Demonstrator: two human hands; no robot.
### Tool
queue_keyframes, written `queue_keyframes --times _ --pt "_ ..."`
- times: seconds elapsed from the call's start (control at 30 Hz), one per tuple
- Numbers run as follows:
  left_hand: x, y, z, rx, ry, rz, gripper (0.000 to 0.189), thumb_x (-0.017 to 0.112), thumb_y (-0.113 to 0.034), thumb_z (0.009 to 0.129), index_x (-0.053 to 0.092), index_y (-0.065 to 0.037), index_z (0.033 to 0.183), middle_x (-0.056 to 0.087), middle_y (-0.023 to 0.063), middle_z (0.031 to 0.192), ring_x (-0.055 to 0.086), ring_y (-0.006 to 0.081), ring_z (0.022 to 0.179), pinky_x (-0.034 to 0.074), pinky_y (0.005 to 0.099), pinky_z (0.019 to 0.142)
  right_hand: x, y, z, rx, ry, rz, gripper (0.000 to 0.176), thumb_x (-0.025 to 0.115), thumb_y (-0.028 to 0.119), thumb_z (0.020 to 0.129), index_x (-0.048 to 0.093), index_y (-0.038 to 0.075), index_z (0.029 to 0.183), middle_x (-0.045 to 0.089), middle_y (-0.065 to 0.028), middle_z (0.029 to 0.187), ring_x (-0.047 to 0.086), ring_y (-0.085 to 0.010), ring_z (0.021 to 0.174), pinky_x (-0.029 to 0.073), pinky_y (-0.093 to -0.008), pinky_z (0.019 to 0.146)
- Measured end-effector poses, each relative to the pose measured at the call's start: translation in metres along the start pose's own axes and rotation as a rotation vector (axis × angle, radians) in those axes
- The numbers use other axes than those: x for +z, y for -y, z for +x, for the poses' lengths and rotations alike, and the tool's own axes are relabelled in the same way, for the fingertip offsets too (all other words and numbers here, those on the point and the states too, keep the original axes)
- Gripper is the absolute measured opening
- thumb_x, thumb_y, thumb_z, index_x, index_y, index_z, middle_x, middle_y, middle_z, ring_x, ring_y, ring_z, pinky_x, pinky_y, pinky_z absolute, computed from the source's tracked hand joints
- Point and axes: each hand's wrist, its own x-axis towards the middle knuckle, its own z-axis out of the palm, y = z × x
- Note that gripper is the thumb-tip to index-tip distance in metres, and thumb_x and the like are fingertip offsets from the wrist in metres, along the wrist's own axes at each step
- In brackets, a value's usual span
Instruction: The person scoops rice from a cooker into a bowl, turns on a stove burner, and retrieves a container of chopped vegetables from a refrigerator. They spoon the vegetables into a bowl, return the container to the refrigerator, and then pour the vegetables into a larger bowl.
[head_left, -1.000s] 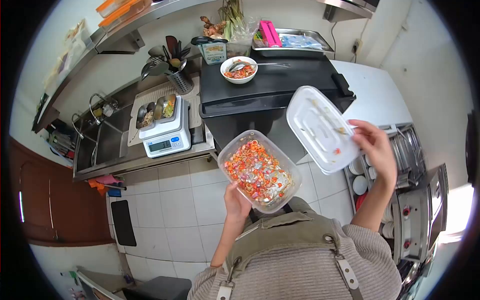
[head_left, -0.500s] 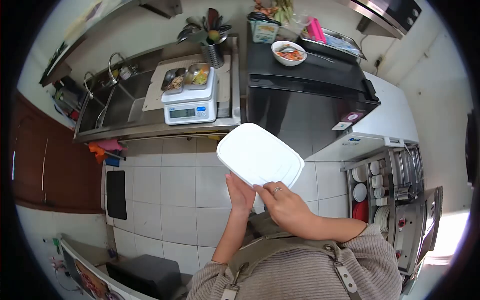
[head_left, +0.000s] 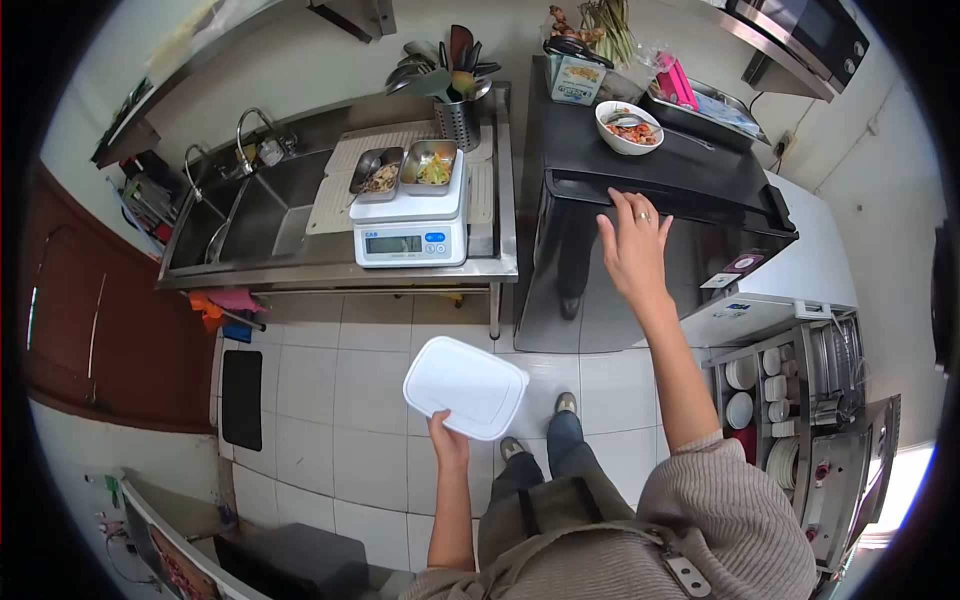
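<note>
A white rectangular plastic container with rounded corners (head_left: 465, 385), its lid facing up, is held low over the floor by my left hand (head_left: 449, 438). My left thumb presses on the near edge of the lid, and the other fingers are hidden beneath. My right hand (head_left: 636, 245) reaches forward with fingers spread, its fingertips at the upper edge of the black fridge door (head_left: 665, 250). A ring shows on one finger. On top of the fridge, just beyond that hand, stands a white bowl (head_left: 628, 143) of chopped red and orange food with a spoon in it.
A digital scale (head_left: 411, 235) bearing two metal food trays (head_left: 432, 167) stands on the steel sink counter (head_left: 300, 277). A utensil holder (head_left: 459, 125) is behind it. To the right are a white freezer (head_left: 800, 240) and a dish rack (head_left: 745, 385).
My right hand has left the container and moved forward to the fridge door. My left hand has lowered the container toward me and to the left. The view has shifted slightly.
</note>
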Motion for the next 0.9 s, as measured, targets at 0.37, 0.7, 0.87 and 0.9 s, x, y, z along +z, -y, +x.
queue_keyframes --times 0.37,0.7,0.87,0.9 --pt "-0.081 0.069 0.082 -0.214 -0.158 0.106 0.047 0.058 -0.005 0.076 0.046 -0.004 0.121 0.054 0.0097 0.113 0.058 0.0243 0.100 0.054 0.0378 0.079 -0.009 0.006 -0.050 0.091 -0.110 0.104 0.026 0.053 0.019 0.085 0.052 0.004 0.105 0.051 -0.0142 0.110 0.042 -0.0362 0.116 0.017 -0.0601 0.104" --pt "-0.056 0.157 0.138 -0.401 -0.096 0.355 0.050 0.063 -0.001 0.075 0.045 -0.009 0.120 0.055 0.0066 0.105 0.057 0.0210 0.096 0.053 0.0341 0.075 -0.133 -0.066 -0.226 0.251 -0.153 0.210 0.050 0.029 0.053 0.090 0.044 0.011 0.069 0.046 -0.0096 0.079 0.042 -0.0283 0.096 0.029 -0.0452 0.092" --pt "-0.014 0.231 0.153 -0.474 -0.050 0.418 0.055 0.064 -0.003 0.076 0.042 -0.011 0.126 0.054 0.0072 0.113 0.056 0.0235 0.101 0.046 0.0387 0.085 -0.195 -0.089 -0.248 0.447 -0.141 0.128 0.053 0.032 0.049 0.091 0.048 0.011 0.058 0.049 -0.0070 0.069 0.046 -0.0222 0.082 0.030 -0.0432 0.091" --pt "-0.003 0.245 0.156 -0.467 -0.055 0.438 0.055 0.065 -0.004 0.076 0.042 -0.011 0.126 0.054 0.0069 0.114 0.055 0.0238 0.102 0.045 0.0394 0.088 -0.207 -0.100 -0.252 0.464 -0.104 0.157 0.053 0.032 0.049 0.091 0.049 0.011 0.058 0.051 -0.0072 0.068 0.046 -0.0220 0.081 0.030 -0.0431 0.091"
